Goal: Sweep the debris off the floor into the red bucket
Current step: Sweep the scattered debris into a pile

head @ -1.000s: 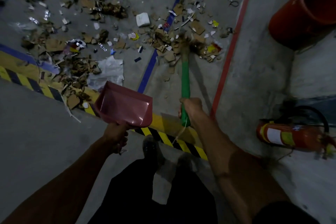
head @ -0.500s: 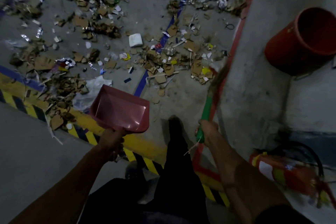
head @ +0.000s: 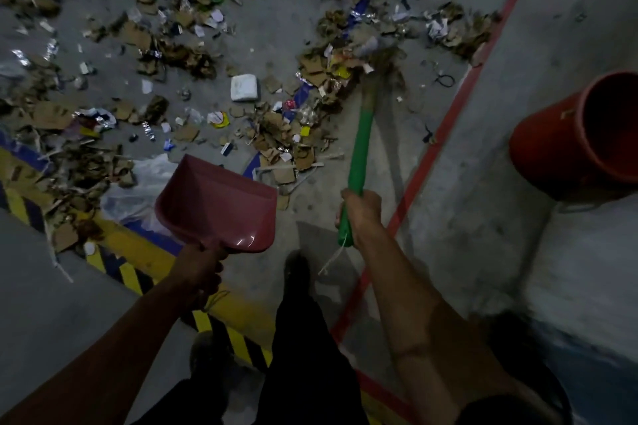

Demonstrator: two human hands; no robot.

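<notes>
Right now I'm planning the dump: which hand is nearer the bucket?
Right. The right hand, gripping the broom, is left of the bucket; the left hand holds the dustpan farther left.

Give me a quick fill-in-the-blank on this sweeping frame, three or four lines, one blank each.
1. The right hand grips a broom whose handle is coloured ____.
2. The left hand holds a pink ____ above the floor.
3. The red bucket stands on the person's ____ side.
4. The white block on the floor lies to the ____ of the broom head.

Missing words: green; dustpan; right; left
</notes>
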